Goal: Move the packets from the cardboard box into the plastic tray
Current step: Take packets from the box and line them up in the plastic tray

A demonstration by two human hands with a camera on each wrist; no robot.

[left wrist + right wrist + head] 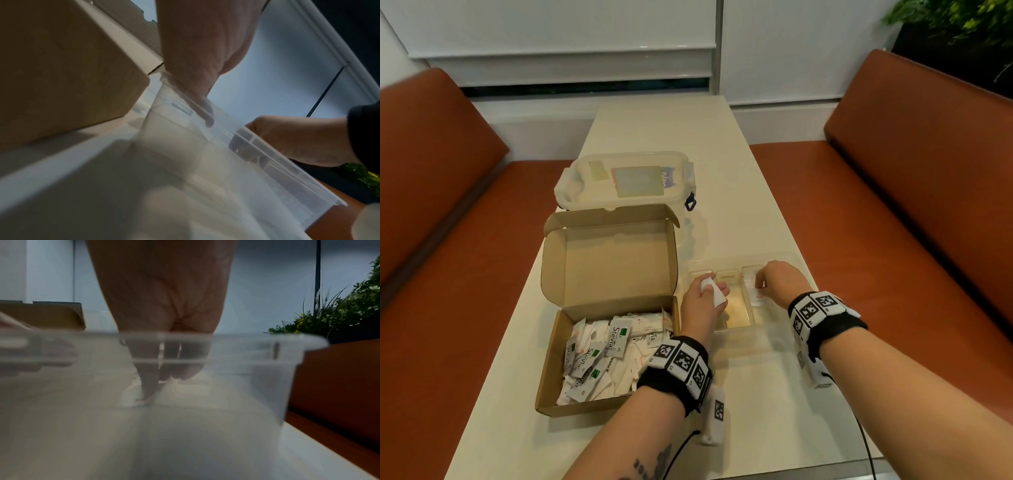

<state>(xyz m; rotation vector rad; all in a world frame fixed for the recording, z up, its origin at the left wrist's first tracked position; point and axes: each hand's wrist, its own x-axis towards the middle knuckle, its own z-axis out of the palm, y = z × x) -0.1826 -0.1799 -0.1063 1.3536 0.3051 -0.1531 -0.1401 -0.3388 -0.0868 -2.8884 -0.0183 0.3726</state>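
An open cardboard box (551, 359) at the left of the table holds a heap of white Stevia packets (613, 356). Its brown side fills the left wrist view (61, 65). Right of it stands a clear plastic tray (784, 255) with several compartments. My left hand (702, 308) hovers over the tray's left end, gripping a white packet (713, 292). My right hand (780, 281) reaches down into the right compartment. Its fingertips (145, 395) pinch a white packet with red print (756, 296) that lies on the tray floor. Both wrist views look through the blurred tray wall (267, 337).
A clear lidded plastic container (626, 181) stands behind the box. Orange benches (911, 205) flank the narrow cream table (664, 130). A green plant (339, 313) is at the far right. Cables hang from my wrist bands near the table's front edge.
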